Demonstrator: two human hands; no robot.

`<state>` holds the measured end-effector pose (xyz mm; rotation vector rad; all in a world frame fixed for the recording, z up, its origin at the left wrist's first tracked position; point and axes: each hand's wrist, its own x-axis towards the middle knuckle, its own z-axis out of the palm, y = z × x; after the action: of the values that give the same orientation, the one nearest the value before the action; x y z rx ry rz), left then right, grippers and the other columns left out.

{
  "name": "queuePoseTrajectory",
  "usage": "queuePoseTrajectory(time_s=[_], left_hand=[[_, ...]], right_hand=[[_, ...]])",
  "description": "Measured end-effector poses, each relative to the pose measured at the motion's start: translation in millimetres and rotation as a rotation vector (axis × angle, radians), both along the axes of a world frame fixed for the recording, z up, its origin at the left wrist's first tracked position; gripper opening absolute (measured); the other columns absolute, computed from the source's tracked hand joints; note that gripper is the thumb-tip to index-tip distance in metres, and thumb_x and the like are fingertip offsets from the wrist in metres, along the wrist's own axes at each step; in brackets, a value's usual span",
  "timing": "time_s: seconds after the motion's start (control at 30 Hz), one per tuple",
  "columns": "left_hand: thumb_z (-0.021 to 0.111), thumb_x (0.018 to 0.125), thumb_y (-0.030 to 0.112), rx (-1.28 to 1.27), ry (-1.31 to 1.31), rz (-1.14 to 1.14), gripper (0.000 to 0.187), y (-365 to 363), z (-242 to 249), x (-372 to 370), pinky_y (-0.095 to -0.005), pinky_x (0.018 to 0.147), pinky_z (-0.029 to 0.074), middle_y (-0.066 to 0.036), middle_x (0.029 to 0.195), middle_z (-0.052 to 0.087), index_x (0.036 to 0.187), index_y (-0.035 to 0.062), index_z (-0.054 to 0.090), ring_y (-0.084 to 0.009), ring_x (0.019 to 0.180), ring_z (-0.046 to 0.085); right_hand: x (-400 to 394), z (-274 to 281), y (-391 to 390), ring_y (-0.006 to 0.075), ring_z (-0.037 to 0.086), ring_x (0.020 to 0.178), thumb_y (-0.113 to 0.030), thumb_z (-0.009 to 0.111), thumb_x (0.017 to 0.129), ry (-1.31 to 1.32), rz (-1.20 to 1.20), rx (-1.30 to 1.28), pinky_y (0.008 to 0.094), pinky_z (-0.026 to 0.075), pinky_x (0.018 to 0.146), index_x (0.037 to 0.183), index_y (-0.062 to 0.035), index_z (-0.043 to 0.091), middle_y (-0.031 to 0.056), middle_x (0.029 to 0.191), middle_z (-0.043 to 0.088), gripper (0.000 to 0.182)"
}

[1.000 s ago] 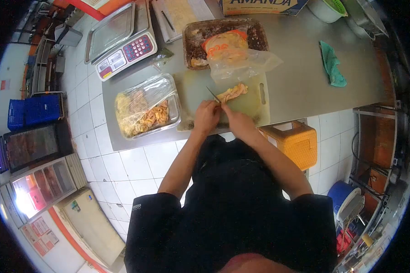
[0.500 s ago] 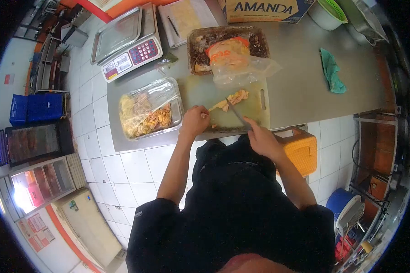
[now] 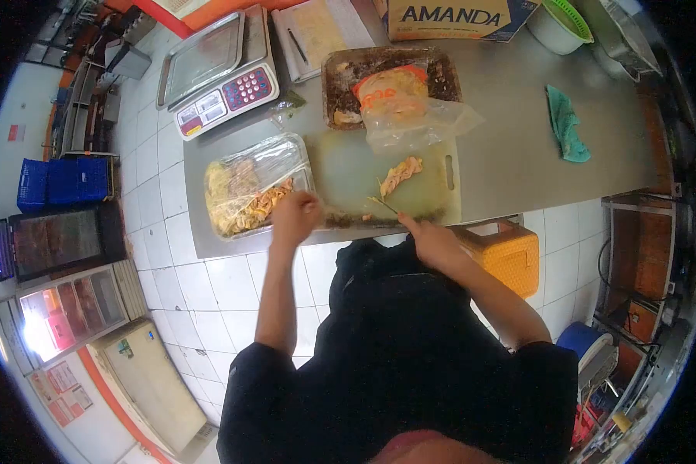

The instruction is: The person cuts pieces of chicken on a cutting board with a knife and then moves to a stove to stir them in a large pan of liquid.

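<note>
My right hand grips a knife, whose blade lies low over the front part of the cutting board. Just beyond the blade rests a pale pink and yellow strip of raw meat, with small scraps near it. My left hand is at the right edge of a clear-wrapped tray, its fingers curled; what they hold, if anything, is hidden. Inside that tray are cut meat pieces beside a paler yellowish heap.
Behind the board stands a dark baking tray with a plastic bag of meat. A digital scale, notebook and cardboard box are at the back. A green cloth lies right; a yellow stool stands below.
My left hand has moved left from the meat strip to the tray. My right hand has drawn the knife back toward me, off the strip.
</note>
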<state>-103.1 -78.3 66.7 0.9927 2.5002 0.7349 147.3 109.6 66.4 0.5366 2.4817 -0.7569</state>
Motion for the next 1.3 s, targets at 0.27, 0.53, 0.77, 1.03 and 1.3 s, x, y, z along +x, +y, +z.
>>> queuePoseTrajectory(time_s=[0.27,0.53,0.77,1.03,1.3], left_hand=[[0.077,0.074,0.024,0.126,0.129,-0.008,0.020,33,-1,16,-0.0426,0.085,0.050,-0.013,0.102,0.064,0.088,0.0096,0.072,-0.0322,0.101,0.060],[0.075,0.076,0.017,0.303,0.064,-0.162,0.017,105,-71,78,-0.0391,0.079,0.051,-0.010,0.093,0.066,0.091,0.0079,0.071,-0.0295,0.089,0.063],[0.072,0.075,0.008,0.374,0.003,-0.148,0.012,100,-73,74,-0.0399,0.074,0.051,-0.010,0.087,0.066,0.086,0.0057,0.069,-0.0300,0.081,0.062],[0.072,0.075,0.007,0.414,0.041,-0.161,0.013,97,-70,72,-0.0390,0.074,0.051,-0.011,0.087,0.065,0.087,0.0038,0.069,-0.0298,0.082,0.062],[0.072,0.072,0.005,0.392,0.081,-0.208,0.012,98,-71,68,-0.0392,0.075,0.051,-0.010,0.086,0.067,0.084,0.0032,0.068,-0.0296,0.082,0.062]], right_hand=[[26,7,25,0.0473,0.057,0.109,-0.017,0.050,0.096,0.262,-0.499,-0.544,0.0493,0.046,0.094,0.147,-0.0134,0.030,0.0348,0.119,0.057,0.055],[13,-13,14,0.0405,0.063,0.102,-0.016,0.052,0.096,0.252,-0.628,-0.487,0.0459,0.047,0.093,0.150,-0.0139,0.022,0.0301,0.126,0.054,0.062],[39,-11,11,0.0404,0.064,0.099,-0.014,0.049,0.096,0.367,-0.620,-0.461,0.0439,0.049,0.087,0.142,-0.0118,0.040,0.0257,0.118,0.059,0.047],[29,-10,2,0.0478,0.058,0.104,-0.015,0.045,0.097,0.552,-0.380,-0.231,0.0522,0.047,0.088,0.141,-0.0146,0.041,0.0318,0.111,0.060,0.044],[15,-6,-1,0.0491,0.060,0.086,-0.013,0.043,0.097,0.338,-0.408,-0.223,0.0525,0.048,0.077,0.139,-0.0116,0.046,0.0292,0.095,0.064,0.041]])
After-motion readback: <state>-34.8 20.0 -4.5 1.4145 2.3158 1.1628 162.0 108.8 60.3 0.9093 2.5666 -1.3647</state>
